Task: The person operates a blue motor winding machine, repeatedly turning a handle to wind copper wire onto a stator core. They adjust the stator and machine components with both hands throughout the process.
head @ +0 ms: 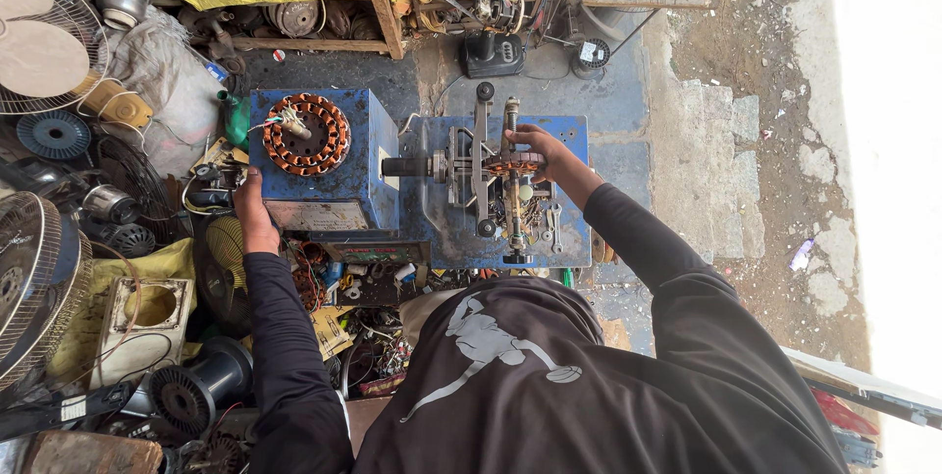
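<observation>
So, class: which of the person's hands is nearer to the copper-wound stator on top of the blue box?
Left. The left hand grips the blue box's edge just below the stator; the right hand is across on the winding machine.

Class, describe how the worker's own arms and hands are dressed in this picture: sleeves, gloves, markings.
Both arms wear long black sleeves reaching the wrists. The left hand and right hand are bare, without gloves. No watch or rings are discernible. The black top carries a pale grey figure print on the chest.

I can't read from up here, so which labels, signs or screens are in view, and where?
Pale label strip: front face of the blue box, beside the left hand; long rectangle, off-white.
Dark counter panel: just below the box; narrow, black with red.
White label: round wire spool, above the right hand.
</observation>
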